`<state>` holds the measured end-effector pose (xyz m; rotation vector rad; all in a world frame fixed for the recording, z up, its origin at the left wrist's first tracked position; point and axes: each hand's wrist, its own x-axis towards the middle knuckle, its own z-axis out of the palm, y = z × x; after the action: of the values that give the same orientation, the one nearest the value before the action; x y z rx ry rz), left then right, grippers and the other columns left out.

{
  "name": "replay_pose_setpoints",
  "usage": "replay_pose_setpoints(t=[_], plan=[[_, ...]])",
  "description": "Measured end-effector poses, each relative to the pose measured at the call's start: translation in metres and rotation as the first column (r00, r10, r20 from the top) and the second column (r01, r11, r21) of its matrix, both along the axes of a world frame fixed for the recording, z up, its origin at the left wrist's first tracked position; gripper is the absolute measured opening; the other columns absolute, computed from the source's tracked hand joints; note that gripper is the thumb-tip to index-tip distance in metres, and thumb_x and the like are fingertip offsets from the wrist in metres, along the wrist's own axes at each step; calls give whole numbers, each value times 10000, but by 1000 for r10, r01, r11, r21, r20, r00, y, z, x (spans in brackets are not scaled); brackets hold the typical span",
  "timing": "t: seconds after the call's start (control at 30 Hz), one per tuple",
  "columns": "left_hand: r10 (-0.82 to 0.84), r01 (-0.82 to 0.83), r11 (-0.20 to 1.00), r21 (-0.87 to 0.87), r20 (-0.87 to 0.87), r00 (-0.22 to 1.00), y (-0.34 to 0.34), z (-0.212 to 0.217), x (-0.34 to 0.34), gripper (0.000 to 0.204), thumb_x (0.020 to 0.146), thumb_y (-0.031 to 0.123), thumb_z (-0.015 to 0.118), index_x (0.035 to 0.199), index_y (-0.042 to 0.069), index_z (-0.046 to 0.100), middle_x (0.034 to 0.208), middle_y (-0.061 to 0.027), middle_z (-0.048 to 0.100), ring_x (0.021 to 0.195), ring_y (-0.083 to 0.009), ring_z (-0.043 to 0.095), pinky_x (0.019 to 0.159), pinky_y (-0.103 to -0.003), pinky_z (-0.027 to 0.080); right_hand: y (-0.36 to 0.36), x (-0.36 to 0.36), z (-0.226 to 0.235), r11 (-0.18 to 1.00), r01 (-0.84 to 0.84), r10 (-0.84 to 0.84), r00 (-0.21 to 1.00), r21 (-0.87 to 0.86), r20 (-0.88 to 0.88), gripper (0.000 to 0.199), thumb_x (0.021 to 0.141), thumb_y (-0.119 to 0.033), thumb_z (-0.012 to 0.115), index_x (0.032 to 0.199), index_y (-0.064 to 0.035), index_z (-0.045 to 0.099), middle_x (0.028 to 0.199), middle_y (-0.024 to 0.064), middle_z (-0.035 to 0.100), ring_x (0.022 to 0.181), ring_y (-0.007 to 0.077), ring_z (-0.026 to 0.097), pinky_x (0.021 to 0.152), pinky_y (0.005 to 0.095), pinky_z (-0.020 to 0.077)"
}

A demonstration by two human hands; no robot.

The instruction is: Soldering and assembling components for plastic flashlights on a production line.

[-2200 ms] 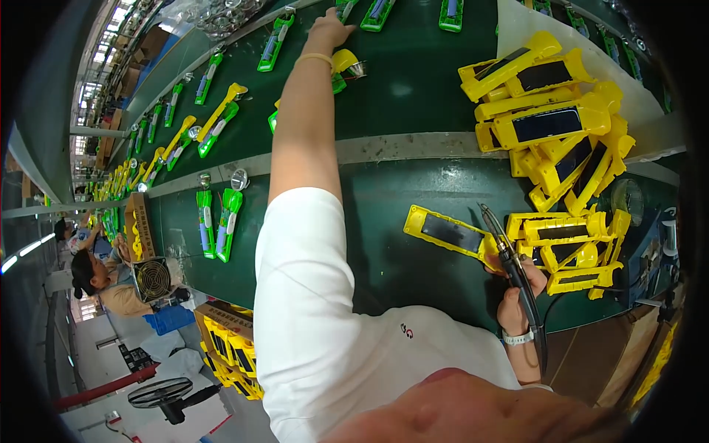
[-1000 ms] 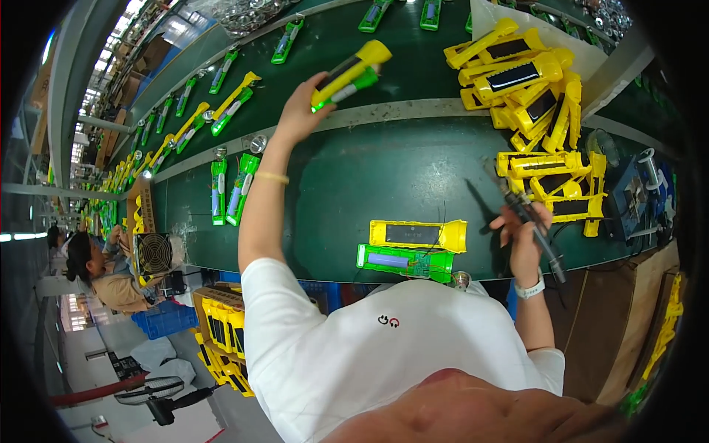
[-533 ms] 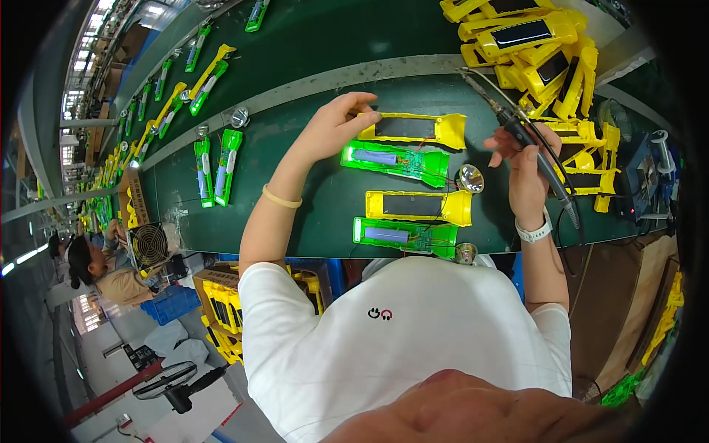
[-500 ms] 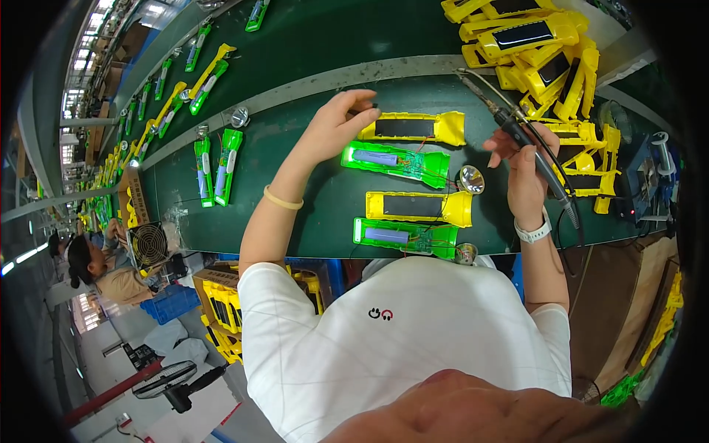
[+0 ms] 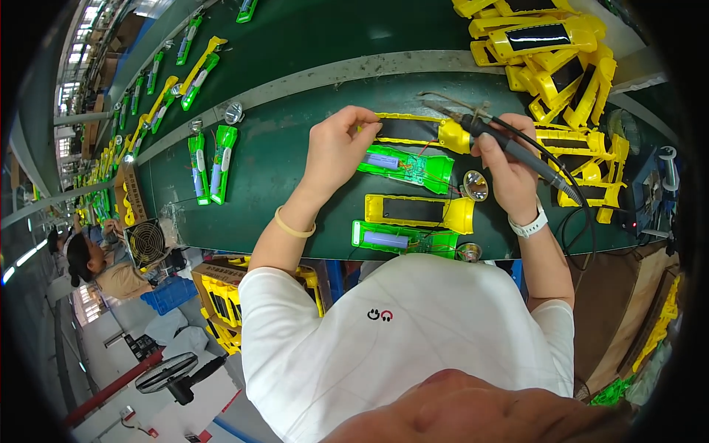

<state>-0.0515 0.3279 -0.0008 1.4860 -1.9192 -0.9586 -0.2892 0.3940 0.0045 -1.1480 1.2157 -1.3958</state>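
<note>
In the head view, the top yellow case (image 5: 410, 131) lies at one o'clock on the worktop (image 5: 277, 159). The right hand (image 5: 513, 177), wrapped round a soldering iron (image 5: 533, 161), has just come close to its three o'clock end, so both hands are now at one case. The left hand (image 5: 336, 151) has finger and thumb at its nine o'clock end; I can't tell if they pinch. The iron hides some right fingers.
</note>
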Motion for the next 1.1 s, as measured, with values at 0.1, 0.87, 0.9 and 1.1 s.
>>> replay_pose_setpoints(t=[0.1, 0.87, 0.9, 1.1], plan=[[-97, 119, 982, -147, 149, 984, -4, -3, 1, 64, 771, 72, 655, 807, 27, 626, 784, -51, 616, 601, -131, 545, 572, -250, 451, -8, 7, -6, 998, -38, 39, 999, 44, -20, 271, 860, -78, 606, 1052, -33, 420, 830, 46, 556, 680, 88, 565, 584, 205, 449], [-333, 428, 892, -147, 427, 841, -17, -5, 3, 35, 702, 3, 615, 731, -3, 596, 807, -129, 479, 727, -281, 532, 655, -354, 470, -20, 27, -30, 980, -125, 139, 987, 152, -83, 235, 819, -141, 659, 918, -19, 484, 733, 17, 530, 632, 45, 463, 548, 204, 383], [-332, 430, 891, -144, 438, 835, -17, -4, 2, 34, 704, 3, 615, 731, -4, 597, 806, -130, 480, 729, -282, 533, 656, -354, 470, -20, 27, -29, 980, -121, 135, 987, 155, -85, 238, 818, -140, 661, 921, -21, 483, 734, 16, 530, 630, 45, 462, 545, 203, 382], [-346, 444, 885, -138, 443, 827, -18, -3, 1, 24, 710, 1, 613, 725, -8, 597, 804, -134, 484, 734, -285, 538, 658, -352, 470, -20, 28, -31, 977, -124, 144, 984, 176, -109, 248, 819, -139, 664, 927, -22, 474, 742, 10, 531, 634, 45, 466, 544, 195, 379]])
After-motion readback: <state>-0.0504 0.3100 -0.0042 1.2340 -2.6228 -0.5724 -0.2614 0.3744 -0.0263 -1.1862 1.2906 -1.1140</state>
